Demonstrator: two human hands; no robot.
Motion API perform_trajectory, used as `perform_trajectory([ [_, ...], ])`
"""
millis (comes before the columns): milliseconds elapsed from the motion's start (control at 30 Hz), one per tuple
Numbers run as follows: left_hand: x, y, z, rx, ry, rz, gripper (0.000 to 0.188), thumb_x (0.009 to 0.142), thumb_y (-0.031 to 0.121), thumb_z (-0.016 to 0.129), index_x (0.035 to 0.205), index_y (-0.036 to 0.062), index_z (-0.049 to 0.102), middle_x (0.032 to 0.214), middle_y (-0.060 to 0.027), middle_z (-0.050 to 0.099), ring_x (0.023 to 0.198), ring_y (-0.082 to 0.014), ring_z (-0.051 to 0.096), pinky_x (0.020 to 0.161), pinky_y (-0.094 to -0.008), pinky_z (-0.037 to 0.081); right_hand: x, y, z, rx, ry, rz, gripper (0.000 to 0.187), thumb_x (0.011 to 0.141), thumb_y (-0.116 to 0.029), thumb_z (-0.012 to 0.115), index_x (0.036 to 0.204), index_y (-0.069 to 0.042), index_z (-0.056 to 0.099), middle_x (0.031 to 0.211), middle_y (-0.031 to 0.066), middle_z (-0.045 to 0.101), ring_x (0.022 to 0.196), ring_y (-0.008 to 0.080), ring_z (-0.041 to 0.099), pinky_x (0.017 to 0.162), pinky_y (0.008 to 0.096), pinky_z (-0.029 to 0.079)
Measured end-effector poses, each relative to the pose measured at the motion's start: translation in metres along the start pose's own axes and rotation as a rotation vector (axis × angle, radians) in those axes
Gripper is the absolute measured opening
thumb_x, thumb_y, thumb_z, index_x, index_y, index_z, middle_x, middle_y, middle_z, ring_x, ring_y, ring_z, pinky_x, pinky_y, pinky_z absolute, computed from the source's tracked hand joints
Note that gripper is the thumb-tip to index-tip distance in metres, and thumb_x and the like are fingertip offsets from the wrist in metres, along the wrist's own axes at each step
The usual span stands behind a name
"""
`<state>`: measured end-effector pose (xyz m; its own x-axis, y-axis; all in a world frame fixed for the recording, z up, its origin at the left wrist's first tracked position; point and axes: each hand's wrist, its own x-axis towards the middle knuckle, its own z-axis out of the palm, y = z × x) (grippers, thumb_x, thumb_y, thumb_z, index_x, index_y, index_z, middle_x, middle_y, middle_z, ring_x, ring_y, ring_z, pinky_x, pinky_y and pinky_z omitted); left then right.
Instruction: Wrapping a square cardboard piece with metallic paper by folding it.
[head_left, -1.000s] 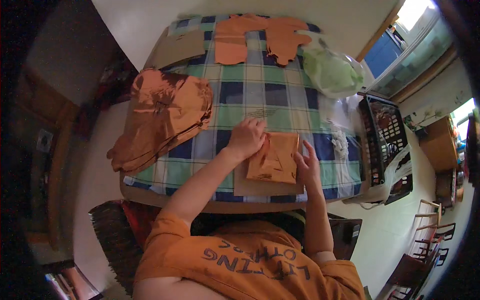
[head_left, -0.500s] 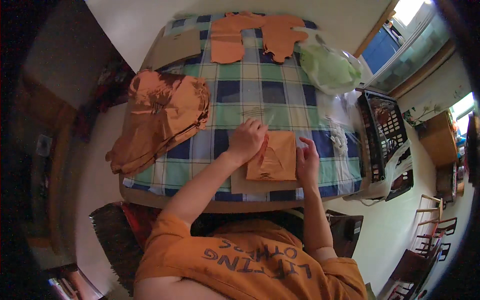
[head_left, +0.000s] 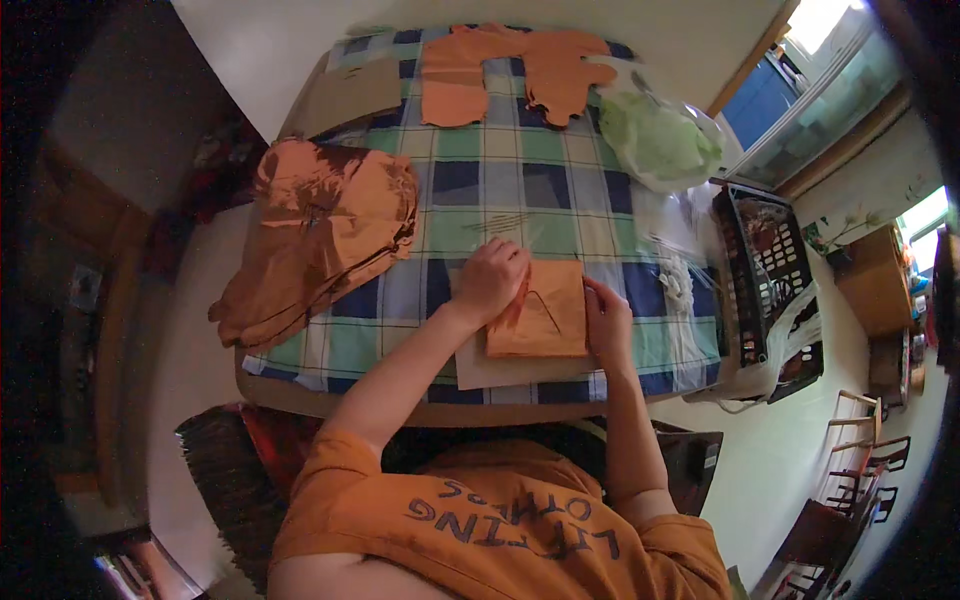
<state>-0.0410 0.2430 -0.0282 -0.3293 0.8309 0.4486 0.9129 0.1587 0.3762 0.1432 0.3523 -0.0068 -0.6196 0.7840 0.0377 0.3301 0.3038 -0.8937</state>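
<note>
A flat, rectangular packet of folded copper-orange foil (head_left: pixel 545 325), which looks like a foil balloon, lies on a piece of brown cardboard (head_left: pixel 474 368) near the table's front edge. My left hand (head_left: pixel 492 280) is closed on the packet's upper left edge, its fingers curled over a crumpled reddish fold. At the right edge, my right hand (head_left: pixel 608 322) has its fingers bent in against the foil, gripping the side. Just beyond the left hand, a clear plastic piece with thin dark lines (head_left: pixel 500 222) lies on the checked cloth.
Unfolded copper foil shapes (head_left: pixel 325 230) are stacked at the left. More orange foil shapes (head_left: pixel 570 70) lie at the far edge, beside a cardboard sheet (head_left: pixel 355 95). A green plastic bag (head_left: pixel 660 140) and white strings (head_left: pixel 677 285) sit at the right. A black crate (head_left: pixel 765 250) stands beyond the checked tablecloth (head_left: pixel 590 215).
My right hand's raised index finger has come down, and its fingers have closed in on the packet's right edge. The packet's top looks smoother. My left hand stays on the left edge.
</note>
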Motion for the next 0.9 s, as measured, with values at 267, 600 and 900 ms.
perform_trajectory([
  [267,0.000,-0.007,-0.004,0.017,0.095,-0.041,0.010,0.080,0.010,0.061,0.090,0.0087,0.065,0.090,-0.0062,0.064,0.091,-0.0250,0.059,0.078,-0.0366,0.050,0.007,-0.002,-0.004,-0.042,-0.069,0.057,0.027,0.093,-0.012,0.056,0.118,-0.003,0.063,0.091,0.0157,0.070,0.083,0.0167,0.065,0.074,0.0300,0.050],
  [600,-0.006,-0.002,0.000,-0.133,0.096,-0.026,0.017,0.082,0.010,0.064,0.098,0.0062,0.068,0.103,-0.0101,0.068,0.101,-0.0281,0.063,0.091,-0.0396,0.049,0.004,0.003,0.000,0.052,-0.093,0.052,0.027,0.094,-0.009,0.052,0.119,-0.001,0.062,0.089,0.0082,0.069,0.078,0.0096,0.059,0.070,0.0276,0.050],
  [900,-0.011,-0.016,-0.002,-0.063,0.113,-0.056,0.024,0.083,0.009,0.062,0.105,0.0058,0.068,0.107,-0.0092,0.068,0.106,-0.0283,0.061,0.093,-0.0391,0.049,0.001,0.026,-0.002,0.093,0.038,0.062,0.032,0.094,-0.007,0.052,0.125,-0.001,0.057,0.090,0.0078,0.069,0.079,0.0109,0.059,0.071,0.0276,0.049],
])
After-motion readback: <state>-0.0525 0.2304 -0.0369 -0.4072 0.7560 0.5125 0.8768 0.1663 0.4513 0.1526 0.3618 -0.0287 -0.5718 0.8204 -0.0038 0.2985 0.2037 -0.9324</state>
